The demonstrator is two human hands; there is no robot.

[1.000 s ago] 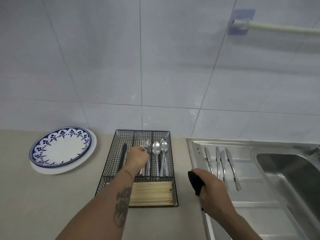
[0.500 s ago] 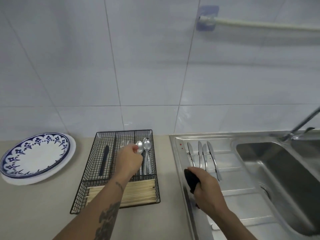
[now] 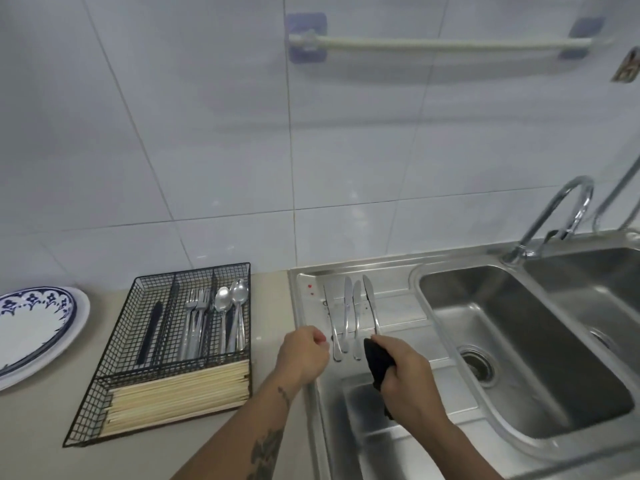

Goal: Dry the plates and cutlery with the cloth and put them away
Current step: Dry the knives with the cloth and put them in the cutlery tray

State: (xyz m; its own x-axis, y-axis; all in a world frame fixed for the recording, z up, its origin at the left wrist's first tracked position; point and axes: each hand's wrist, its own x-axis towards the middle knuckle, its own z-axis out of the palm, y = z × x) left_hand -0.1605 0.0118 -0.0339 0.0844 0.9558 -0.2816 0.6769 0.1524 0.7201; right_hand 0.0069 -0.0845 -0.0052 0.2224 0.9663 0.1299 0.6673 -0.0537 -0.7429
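Several steel table knives lie side by side on the drainboard of the steel sink. My right hand grips a dark cloth just in front of the knife handles. My left hand hovers with curled fingers at the drainboard's left edge, holding nothing, close to the leftmost knife handle. A black wire cutlery tray on the counter holds forks, spoons, a dark knife and pale chopsticks. Blue-patterned plates are stacked at the far left.
Two sink basins and a curved tap fill the right side. A white towel rail is mounted high on the tiled wall. Beige counter runs between tray and sink.
My left hand has left the cutlery tray, let go of the fork there and moved right to the drainboard edge. The view has swung right and the cloth hand moved up to the knives.
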